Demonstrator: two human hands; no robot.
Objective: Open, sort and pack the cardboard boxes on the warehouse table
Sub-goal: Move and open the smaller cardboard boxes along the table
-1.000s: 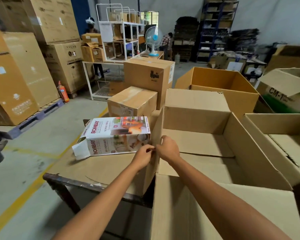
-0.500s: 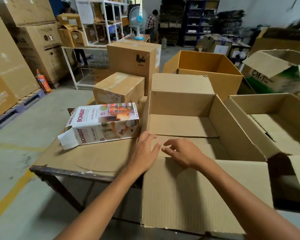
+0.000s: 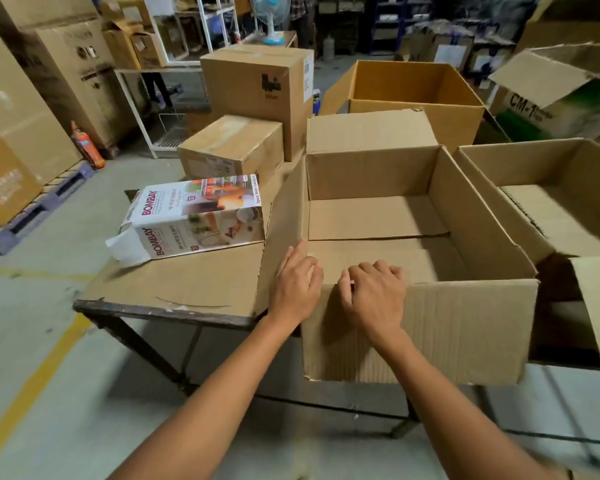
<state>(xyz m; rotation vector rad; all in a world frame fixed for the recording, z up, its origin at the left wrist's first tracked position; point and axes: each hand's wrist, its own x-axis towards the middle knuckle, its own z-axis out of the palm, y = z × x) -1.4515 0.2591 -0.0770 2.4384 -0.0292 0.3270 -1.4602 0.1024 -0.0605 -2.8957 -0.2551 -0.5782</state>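
A large open cardboard box [image 3: 378, 223] stands empty on the table, its front flap hanging down over the table edge. My left hand [image 3: 297, 289] lies on the box's near-left corner, fingers over the rim and thumb on the left flap. Close beside it, my right hand [image 3: 374, 296] curls its fingers over the front rim. A printed white Bombay product box [image 3: 194, 216] lies on its side to the left, its end flap open.
A small sealed box [image 3: 232, 147] and a taller sealed box [image 3: 257, 84] stand behind the Bombay box. Open boxes sit at the back [image 3: 406, 95] and right [image 3: 551, 188]. The table edge [image 3: 153, 308] runs front left; a fire extinguisher [image 3: 87, 147] stands on the floor.
Both hands moved from pinching the box's left corner to the front rim. The right hand went from spread to curled over the edge. The view has dipped closer.
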